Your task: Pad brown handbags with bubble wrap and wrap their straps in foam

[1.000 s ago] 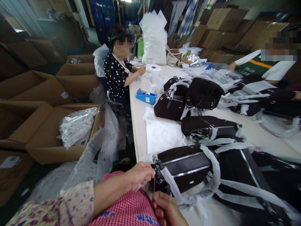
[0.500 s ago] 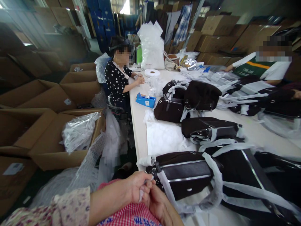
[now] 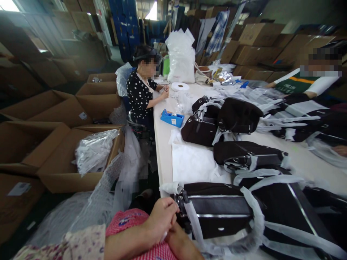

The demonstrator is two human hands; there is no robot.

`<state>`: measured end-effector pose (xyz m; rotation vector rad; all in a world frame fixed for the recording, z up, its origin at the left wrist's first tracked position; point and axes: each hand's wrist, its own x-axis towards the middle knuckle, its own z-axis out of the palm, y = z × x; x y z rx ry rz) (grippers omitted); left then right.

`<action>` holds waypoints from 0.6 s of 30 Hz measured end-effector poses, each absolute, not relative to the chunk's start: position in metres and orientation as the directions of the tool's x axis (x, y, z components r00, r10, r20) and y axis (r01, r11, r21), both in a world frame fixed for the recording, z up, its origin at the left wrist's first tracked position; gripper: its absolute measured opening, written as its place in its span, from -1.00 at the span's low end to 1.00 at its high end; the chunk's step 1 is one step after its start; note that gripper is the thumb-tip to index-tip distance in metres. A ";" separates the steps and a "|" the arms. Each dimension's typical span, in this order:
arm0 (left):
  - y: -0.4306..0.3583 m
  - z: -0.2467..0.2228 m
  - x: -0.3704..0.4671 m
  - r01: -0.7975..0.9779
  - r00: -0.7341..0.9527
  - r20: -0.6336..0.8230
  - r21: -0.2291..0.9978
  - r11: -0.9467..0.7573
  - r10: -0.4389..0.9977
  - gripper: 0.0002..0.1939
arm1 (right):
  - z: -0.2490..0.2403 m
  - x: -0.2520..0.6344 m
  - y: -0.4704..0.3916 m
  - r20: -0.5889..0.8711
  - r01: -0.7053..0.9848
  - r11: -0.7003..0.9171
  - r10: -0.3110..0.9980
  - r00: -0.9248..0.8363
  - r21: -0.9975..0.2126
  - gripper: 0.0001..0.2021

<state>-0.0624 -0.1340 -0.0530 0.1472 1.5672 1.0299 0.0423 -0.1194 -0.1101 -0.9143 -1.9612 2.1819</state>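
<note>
My left hand is closed, its fingers curled in at the left end of a dark brown handbag. Tucked against it from below is my right hand, mostly hidden, with its fingers bent in. A tiny white bit shows under the left palm; what the fingers pinch is too small to make out. The handbag lies on its side at the near table edge, its handle wrapped in white material. Metal fittings sit right beside my fingertips.
More wrapped dark bags cover the table's right side. White sheets and a blue tape dispenser lie beyond. Open cartons stand left. One co-worker sits at the far left edge, another at far right.
The view has shifted slightly, so the scene sits lower and further right. My hands stay together beside the bag's end; the white bit between them shows less now.
</note>
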 end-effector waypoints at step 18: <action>-0.133 -0.057 -0.079 -0.383 -0.054 -0.690 0.682 0.623 0.722 -0.84 | -0.043 0.032 -0.035 -0.319 0.492 0.113 0.635 -0.704 -0.863 -0.81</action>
